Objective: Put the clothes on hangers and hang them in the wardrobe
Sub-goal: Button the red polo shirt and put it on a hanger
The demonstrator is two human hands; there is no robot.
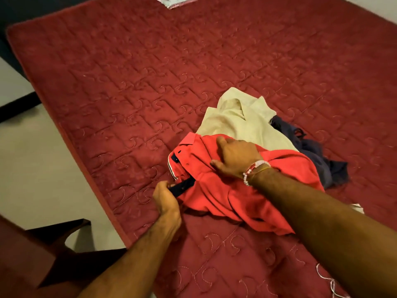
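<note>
Warm, dim indoor light falls unevenly over the dark red quilted mattress (150, 87), brightest near its middle and fading to near black beyond its far left corner. Soft shadow pools beneath the crumpled red polo shirt (236, 190) lying on it. Mattress edges bow with wide-angle distortion. Detail is slightly soft overall, without glare.

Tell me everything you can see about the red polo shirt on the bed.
The red polo shirt lies crumpled on the quilted maroon mattress, collar toward the left, striped trim at its placket. The right hand presses on it; the left hand grips a dark strip, possibly a hanger, at its opening. It overlaps a beige shirt.
</note>
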